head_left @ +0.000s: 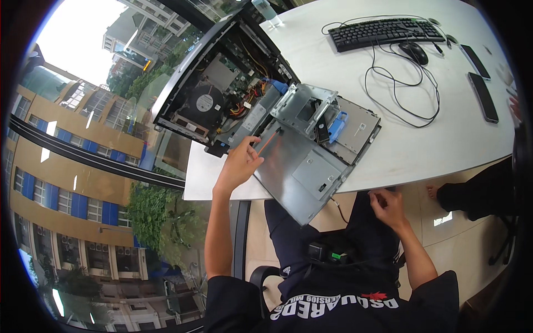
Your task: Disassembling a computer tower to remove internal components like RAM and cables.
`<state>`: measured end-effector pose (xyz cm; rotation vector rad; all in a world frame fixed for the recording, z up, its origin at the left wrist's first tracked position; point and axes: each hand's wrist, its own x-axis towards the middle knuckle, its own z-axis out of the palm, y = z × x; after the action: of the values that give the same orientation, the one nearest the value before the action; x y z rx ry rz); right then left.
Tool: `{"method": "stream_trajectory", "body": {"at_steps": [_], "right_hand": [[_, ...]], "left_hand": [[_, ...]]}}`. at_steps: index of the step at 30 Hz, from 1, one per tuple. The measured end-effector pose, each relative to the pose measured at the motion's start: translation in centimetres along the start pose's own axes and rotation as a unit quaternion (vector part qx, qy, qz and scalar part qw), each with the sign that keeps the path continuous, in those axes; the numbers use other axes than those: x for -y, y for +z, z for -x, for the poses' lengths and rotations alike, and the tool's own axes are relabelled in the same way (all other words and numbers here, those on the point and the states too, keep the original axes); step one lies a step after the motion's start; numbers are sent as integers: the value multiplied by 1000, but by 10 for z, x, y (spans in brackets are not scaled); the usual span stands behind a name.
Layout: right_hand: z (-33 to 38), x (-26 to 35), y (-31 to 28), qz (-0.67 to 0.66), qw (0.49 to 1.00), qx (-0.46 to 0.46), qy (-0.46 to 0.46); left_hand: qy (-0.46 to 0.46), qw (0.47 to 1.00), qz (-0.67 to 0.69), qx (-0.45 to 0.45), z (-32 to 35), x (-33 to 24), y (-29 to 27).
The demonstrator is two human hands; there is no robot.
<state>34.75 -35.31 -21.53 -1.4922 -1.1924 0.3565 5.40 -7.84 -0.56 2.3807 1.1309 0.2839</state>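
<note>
My left hand [241, 162] is above the lower left side of an opened desktop computer. Its fingers pinch a thin orange cable [267, 143] that ends in a small black connector above the bare metal side panel [282, 180]. The computer case [180, 77] lies open, showing a round black fan [205, 103], coloured wires and a circuit board. A folded-out metal drive bracket [297, 102] with a blue latch [337, 126] sits to the right of my left hand. Over my right knee, my right hand [390, 208] is curled closed; whatever its fingertips may hold is hidden.
On the white table [344, 72] lie a black keyboard [386, 33], a mouse [413, 53] with looped cable and two dark phones [483, 97]. A clear bottle [267, 12] stands at the back. Another person's leg [472, 191] is at right. Windows are on the left.
</note>
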Motion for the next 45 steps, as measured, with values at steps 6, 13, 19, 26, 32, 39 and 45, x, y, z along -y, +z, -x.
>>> {"method": "stream_trajectory", "body": {"at_steps": [6, 13, 19, 26, 32, 39, 45], "right_hand": [[0, -30, -23, 27, 997, -25, 70], [6, -32, -46, 75, 993, -20, 88], [17, -40, -66, 85, 989, -42, 114], [24, -38, -89, 119, 985, -42, 120], [29, -37, -101, 102, 981, -55, 156], [43, -44, -119, 93, 977, -83, 172], [55, -46, -125, 101, 972, -98, 190]], "left_hand": [[-29, 998, 19, -51, -5, 4, 7], [-27, 993, 42, -110, -6, 12, 13], [-77, 984, 123, -104, 2, 23, 10], [-36, 988, 73, -131, 7, 21, 15], [-32, 992, 44, -115, 2, 20, 17], [-40, 989, 46, -136, -5, 18, 22], [-34, 986, 2, -162, -2, 22, 29]]}}
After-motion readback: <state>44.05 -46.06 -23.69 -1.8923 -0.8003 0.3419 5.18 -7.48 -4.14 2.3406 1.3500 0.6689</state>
